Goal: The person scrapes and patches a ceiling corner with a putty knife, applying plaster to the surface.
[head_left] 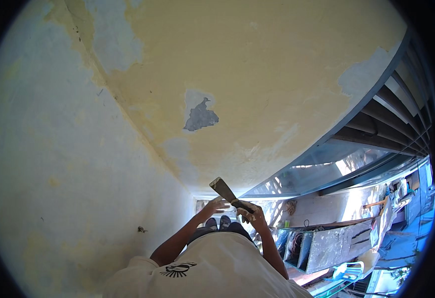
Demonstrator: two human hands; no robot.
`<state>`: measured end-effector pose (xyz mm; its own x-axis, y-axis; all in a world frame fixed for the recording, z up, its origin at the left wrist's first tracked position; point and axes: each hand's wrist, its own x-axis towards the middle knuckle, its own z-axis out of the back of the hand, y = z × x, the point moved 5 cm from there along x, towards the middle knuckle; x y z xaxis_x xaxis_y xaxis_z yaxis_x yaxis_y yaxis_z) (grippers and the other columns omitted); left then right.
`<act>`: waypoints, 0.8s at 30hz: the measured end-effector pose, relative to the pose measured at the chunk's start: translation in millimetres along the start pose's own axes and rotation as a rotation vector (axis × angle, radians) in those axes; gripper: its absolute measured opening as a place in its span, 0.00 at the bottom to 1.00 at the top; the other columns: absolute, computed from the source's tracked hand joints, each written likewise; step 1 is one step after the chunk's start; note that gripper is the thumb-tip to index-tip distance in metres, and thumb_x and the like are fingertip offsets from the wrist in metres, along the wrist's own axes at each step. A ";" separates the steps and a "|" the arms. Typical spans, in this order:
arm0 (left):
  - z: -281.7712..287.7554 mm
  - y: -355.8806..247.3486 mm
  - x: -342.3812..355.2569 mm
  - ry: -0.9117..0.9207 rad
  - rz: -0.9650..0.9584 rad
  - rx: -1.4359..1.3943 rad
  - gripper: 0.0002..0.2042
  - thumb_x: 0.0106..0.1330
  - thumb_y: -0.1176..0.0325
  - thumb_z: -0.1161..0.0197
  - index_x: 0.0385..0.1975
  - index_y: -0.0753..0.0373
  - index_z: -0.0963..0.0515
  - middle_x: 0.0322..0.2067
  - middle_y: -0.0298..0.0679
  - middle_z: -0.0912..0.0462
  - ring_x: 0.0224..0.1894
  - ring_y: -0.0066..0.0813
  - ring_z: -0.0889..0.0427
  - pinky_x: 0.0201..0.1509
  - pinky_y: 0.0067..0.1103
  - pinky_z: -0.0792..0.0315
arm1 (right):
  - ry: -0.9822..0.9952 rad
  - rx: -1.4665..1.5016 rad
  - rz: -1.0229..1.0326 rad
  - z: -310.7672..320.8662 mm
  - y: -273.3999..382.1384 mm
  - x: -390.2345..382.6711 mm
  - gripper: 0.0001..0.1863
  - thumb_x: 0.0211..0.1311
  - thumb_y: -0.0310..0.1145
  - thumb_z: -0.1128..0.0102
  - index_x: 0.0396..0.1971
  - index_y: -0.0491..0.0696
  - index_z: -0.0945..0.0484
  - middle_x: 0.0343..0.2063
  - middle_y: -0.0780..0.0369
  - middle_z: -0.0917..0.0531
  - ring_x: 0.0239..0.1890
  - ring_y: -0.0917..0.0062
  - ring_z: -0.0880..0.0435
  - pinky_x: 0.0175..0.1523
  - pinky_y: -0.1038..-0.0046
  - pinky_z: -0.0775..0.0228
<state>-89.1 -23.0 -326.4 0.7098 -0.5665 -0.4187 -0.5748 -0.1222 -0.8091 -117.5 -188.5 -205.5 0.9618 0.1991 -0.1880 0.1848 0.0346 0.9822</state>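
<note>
My right hand (pixel 254 215) grips the dark handle of a putty knife (pixel 222 188), held in front of my body with its wide blade tilted up and to the left. Pale smears mark the blade and the fingers. Just left of the handle is my left hand (pixel 214 205), its fingers stretched out and apart, holding nothing that I can see. Ahead stands a yellowish wall (pixel 257 64) with whitish patches. A grey spot of bare surface (pixel 201 117) shows where its coating is gone.
A whitish wall (pixel 53 159) meets the yellow one in a corner on my left. To the right, a metal-framed window with bars (pixel 376 119) opens in the wall. Worn panels (pixel 334 243) and a blue chair (pixel 349 270) stand lower right. My feet (pixel 225 222) show below.
</note>
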 end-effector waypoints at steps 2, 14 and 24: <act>-24.5 -43.8 -7.4 0.069 -0.170 0.041 0.29 0.64 0.57 0.49 0.63 0.61 0.47 0.59 0.41 0.36 0.59 0.34 0.34 0.59 0.34 0.38 | 0.051 -0.105 -0.078 8.9 13.3 -1.0 0.16 0.56 0.34 0.41 0.44 0.43 0.23 0.24 0.65 0.20 0.19 0.88 0.27 0.22 0.85 0.38; -99.0 -269.6 -10.8 -0.079 -0.810 -0.438 0.17 0.67 0.54 0.51 0.41 0.64 0.30 0.35 0.39 0.22 0.39 0.27 0.21 0.42 0.28 0.25 | -0.158 -0.743 0.762 15.7 231.9 11.7 0.20 0.53 0.27 0.41 0.44 0.34 0.31 0.34 0.48 0.21 0.36 0.62 0.18 0.41 0.70 0.27; -110.4 -314.0 -4.6 -0.014 -0.907 -0.648 0.18 0.68 0.52 0.53 0.38 0.63 0.28 0.29 0.38 0.20 0.32 0.24 0.20 0.34 0.19 0.25 | -0.336 -1.159 1.163 13.0 281.5 16.0 0.17 0.49 0.25 0.38 0.40 0.37 0.29 0.29 0.51 0.20 0.29 0.66 0.17 0.34 0.71 0.25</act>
<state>43.2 -72.0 -24.9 0.9767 -0.0429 0.2103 0.0581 -0.8904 -0.4514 -47.4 -188.3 67.9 0.4963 0.4377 0.7498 -0.6974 0.7153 0.0440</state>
